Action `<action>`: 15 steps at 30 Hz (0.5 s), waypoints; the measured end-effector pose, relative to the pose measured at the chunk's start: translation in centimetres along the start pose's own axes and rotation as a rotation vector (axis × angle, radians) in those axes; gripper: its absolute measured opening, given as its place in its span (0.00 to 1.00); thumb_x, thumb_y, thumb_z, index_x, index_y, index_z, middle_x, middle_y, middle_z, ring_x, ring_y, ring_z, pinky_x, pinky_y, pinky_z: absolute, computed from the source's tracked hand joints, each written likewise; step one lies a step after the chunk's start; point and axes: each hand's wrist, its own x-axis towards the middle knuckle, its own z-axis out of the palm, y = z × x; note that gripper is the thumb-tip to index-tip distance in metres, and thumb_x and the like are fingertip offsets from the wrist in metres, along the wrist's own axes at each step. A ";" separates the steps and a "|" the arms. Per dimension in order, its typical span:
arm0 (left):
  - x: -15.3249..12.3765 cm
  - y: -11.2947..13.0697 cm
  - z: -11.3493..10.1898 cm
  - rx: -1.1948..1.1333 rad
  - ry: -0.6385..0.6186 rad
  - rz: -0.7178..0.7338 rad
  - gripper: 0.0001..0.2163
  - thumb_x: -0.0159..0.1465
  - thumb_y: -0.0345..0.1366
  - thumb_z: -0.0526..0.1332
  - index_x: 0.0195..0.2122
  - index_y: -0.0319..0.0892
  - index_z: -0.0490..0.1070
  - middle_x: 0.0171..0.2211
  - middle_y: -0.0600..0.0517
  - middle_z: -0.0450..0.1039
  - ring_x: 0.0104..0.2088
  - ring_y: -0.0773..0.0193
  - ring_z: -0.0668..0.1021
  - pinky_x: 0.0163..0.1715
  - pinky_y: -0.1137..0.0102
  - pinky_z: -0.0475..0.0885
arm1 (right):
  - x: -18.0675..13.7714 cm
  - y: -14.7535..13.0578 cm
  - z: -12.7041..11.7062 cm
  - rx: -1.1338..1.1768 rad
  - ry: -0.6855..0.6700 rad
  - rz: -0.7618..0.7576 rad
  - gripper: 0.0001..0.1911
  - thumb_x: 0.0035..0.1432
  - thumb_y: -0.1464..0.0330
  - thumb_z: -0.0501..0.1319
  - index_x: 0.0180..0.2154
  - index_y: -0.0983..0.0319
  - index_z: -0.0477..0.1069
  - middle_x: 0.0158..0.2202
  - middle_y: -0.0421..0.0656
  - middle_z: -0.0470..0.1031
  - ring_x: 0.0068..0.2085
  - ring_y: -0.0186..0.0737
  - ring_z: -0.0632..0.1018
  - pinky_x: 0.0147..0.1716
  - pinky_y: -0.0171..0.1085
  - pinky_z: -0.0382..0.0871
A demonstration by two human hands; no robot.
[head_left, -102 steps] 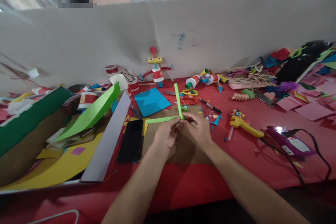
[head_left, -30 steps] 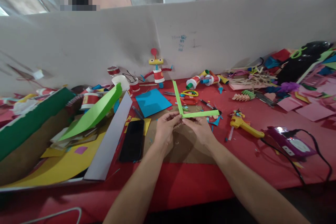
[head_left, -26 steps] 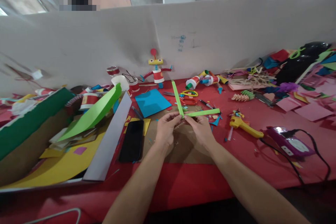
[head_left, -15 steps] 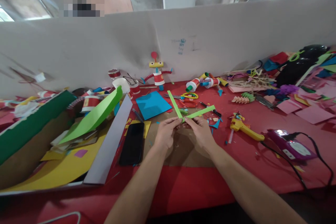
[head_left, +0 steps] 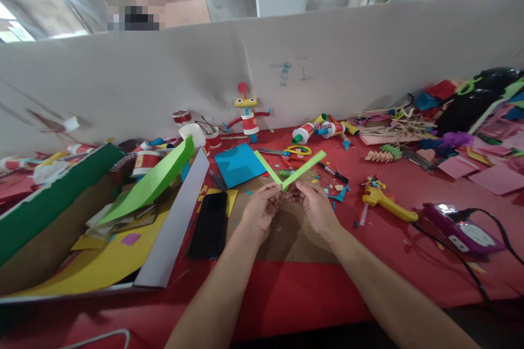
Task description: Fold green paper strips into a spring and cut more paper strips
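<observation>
The red counter runs the whole width, backed by a white partition and littered with paper scraps. On it lie a brown cardboard mat under the hands, a curled light-green sheet to the left, a black phone beside the mat, a blue square of paper and a yellow glue gun to the right.

Over the mat, the left hand and the right hand meet. Each grip is closed: thumb and fingertips of both pinch the joint where the two green strips cross. From that joint the strips rise in a V, one leaning back-left, the other back-right, both free of the counter.

The work in hand looks like folding the two strips over each other at the corner, as for a paper spring. Such a fold would call for one grip to keep the joint pressed flat while the other swings a free strip squarely across it and creases it.

The joint sits right inside both grips, between the fingertips; the free ends stand well clear, toward the partition.
</observation>
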 end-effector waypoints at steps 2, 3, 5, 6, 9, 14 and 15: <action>0.0 -0.1 0.0 -0.022 -0.004 -0.005 0.05 0.49 0.25 0.64 0.26 0.37 0.69 0.20 0.54 0.70 0.21 0.73 0.72 0.25 0.78 0.69 | 0.0 0.1 0.0 -0.113 -0.010 -0.049 0.10 0.45 0.64 0.64 0.32 0.61 0.75 0.28 0.40 0.75 0.28 0.35 0.73 0.31 0.36 0.67; -0.1 -0.1 0.0 -0.030 -0.004 0.004 0.05 0.49 0.25 0.64 0.27 0.37 0.69 0.20 0.54 0.70 0.21 0.74 0.73 0.26 0.78 0.69 | 0.0 0.1 -0.1 -0.181 -0.012 -0.080 0.11 0.45 0.64 0.65 0.33 0.60 0.75 0.29 0.40 0.74 0.29 0.35 0.73 0.31 0.36 0.67; -0.3 0.1 0.2 -0.028 -0.014 0.020 0.06 0.49 0.24 0.64 0.28 0.36 0.69 0.21 0.54 0.70 0.22 0.74 0.73 0.26 0.79 0.69 | 0.1 0.2 -0.3 -0.306 -0.035 -0.147 0.11 0.45 0.64 0.65 0.34 0.60 0.74 0.30 0.40 0.74 0.32 0.36 0.73 0.34 0.36 0.66; -0.5 0.2 0.3 -0.017 -0.026 0.019 0.07 0.48 0.24 0.64 0.28 0.36 0.69 0.22 0.54 0.70 0.22 0.74 0.73 0.25 0.79 0.69 | 0.2 0.2 -0.5 -0.364 -0.057 -0.184 0.10 0.46 0.64 0.65 0.33 0.59 0.75 0.30 0.40 0.74 0.33 0.37 0.73 0.35 0.37 0.66; -0.9 0.8 0.4 0.018 -0.081 -0.019 0.08 0.48 0.23 0.65 0.28 0.37 0.68 0.22 0.55 0.70 0.22 0.74 0.73 0.24 0.79 0.68 | 0.4 0.0 -0.9 -0.524 -0.111 -0.310 0.06 0.48 0.64 0.64 0.31 0.58 0.75 0.31 0.40 0.74 0.35 0.38 0.72 0.38 0.38 0.65; -1.3 1.2 0.1 0.104 -0.115 -0.074 0.08 0.49 0.28 0.66 0.28 0.38 0.68 0.24 0.53 0.71 0.25 0.70 0.75 0.31 0.73 0.72 | 0.6 -0.1 -1.2 -0.579 -0.077 -0.426 0.05 0.48 0.64 0.64 0.29 0.57 0.76 0.30 0.40 0.70 0.33 0.38 0.71 0.34 0.37 0.64; -1.3 1.2 0.1 0.118 -0.115 -0.072 0.08 0.49 0.29 0.67 0.28 0.38 0.68 0.25 0.52 0.72 0.26 0.69 0.76 0.31 0.72 0.72 | 0.7 0.0 -1.2 -0.583 -0.062 -0.431 0.05 0.47 0.63 0.65 0.28 0.57 0.76 0.29 0.40 0.69 0.33 0.37 0.70 0.33 0.37 0.64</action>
